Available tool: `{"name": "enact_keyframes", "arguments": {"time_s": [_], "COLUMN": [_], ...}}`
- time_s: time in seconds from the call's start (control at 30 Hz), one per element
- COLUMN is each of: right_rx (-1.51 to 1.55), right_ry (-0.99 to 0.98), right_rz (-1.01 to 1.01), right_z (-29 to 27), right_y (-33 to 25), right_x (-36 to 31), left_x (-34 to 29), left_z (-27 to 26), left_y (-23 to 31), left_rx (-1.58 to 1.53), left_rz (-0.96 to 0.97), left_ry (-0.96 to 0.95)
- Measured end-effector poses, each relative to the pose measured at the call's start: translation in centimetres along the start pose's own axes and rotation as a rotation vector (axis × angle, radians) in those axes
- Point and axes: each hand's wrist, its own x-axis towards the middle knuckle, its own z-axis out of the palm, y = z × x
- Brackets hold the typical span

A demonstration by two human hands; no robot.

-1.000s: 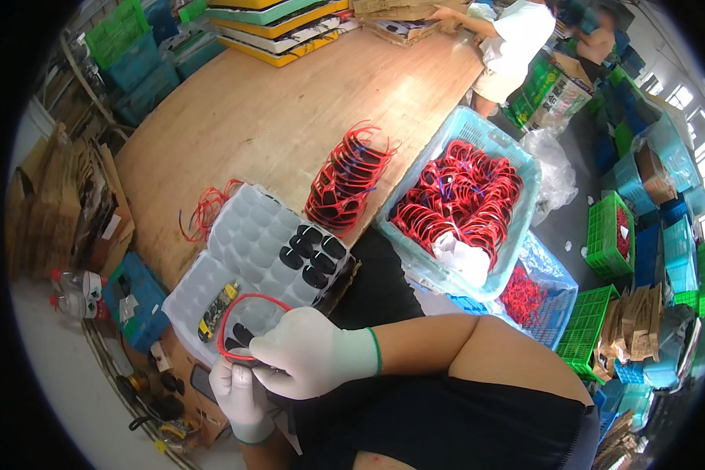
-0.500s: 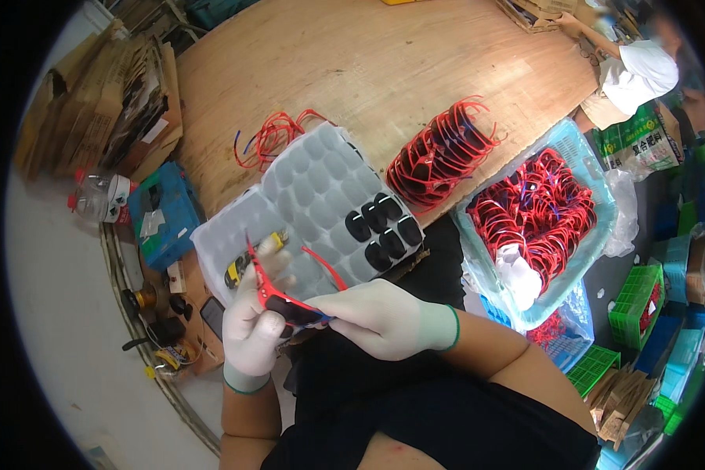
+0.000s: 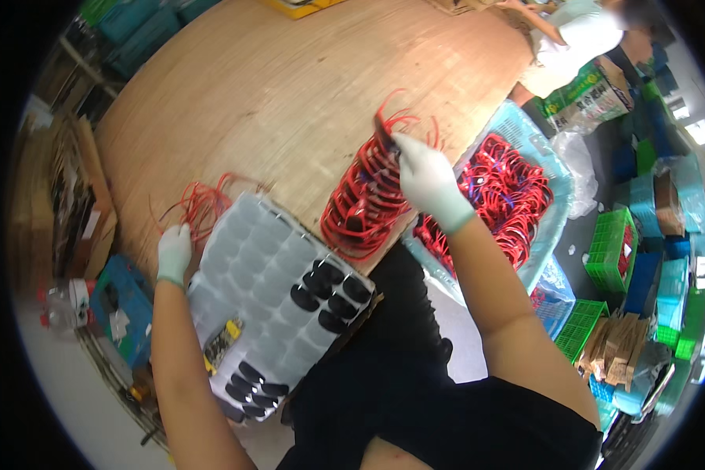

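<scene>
My right hand (image 3: pixel 432 174), in a white glove, is closed on a pair of sunglasses (image 3: pixel 384 135) at the far end of a nested row of red-framed sunglasses (image 3: pixel 362 205). My left hand (image 3: pixel 175 252), gloved too, is at the near-left edge of a loose heap of thin red frame pieces (image 3: pixel 204 210). Its fingers look pinched together; what lies between them is too small to make out. Between my arms is a grey moulded tray (image 3: pixel 251 254) with many hollows. Black lenses (image 3: pixel 333 294) fill several hollows at its right, and more black lenses (image 3: pixel 251 390) lie at its near end.
A yellow and black tool (image 3: pixel 223 345) lies on the tray. At right, a light-blue basket (image 3: pixel 556 192) holds heaped red sunglasses. Green crates (image 3: pixel 611 251) stand beyond it. A blue box (image 3: pixel 121 309) and stacked cardboard (image 3: pixel 70 188) are at left. Another person (image 3: pixel 576 39) works at the far right.
My hands have moved apart from over the tray: the right carried the sunglasses forward to the row, the left went to the red heap. The view has shifted, uncovering the tray's near lenses.
</scene>
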Motion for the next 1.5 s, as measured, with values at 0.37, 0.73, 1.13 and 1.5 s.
{"name": "enact_keyframes", "arguments": {"time_s": [0.37, 0.73, 1.13, 1.5], "right_rx": [-0.191, 0.203, -0.212, 0.170], "right_ry": [-0.358, 0.124, -0.383, -0.014], "right_rz": [0.237, 0.014, 0.031, -0.168], "right_z": [2.1, -1.7, 4.4, 4.7], "right_y": [9.9, -2.7, -12.9, -12.2], "right_x": [5.0, -9.0, -11.7, -13.0], "left_x": [-5.9, -19.0, -32.0, -34.2], "left_z": [-12.9, -18.0, -14.4, -13.6], "left_y": [8.0, 14.0, 20.8, 26.1], "left_rx": [-1.227, -0.911, -1.244, -1.514], "left_rz": [-0.349, -0.165, -0.039, -0.164], "left_ry": [0.301, 0.419, 0.530, 0.478]}}
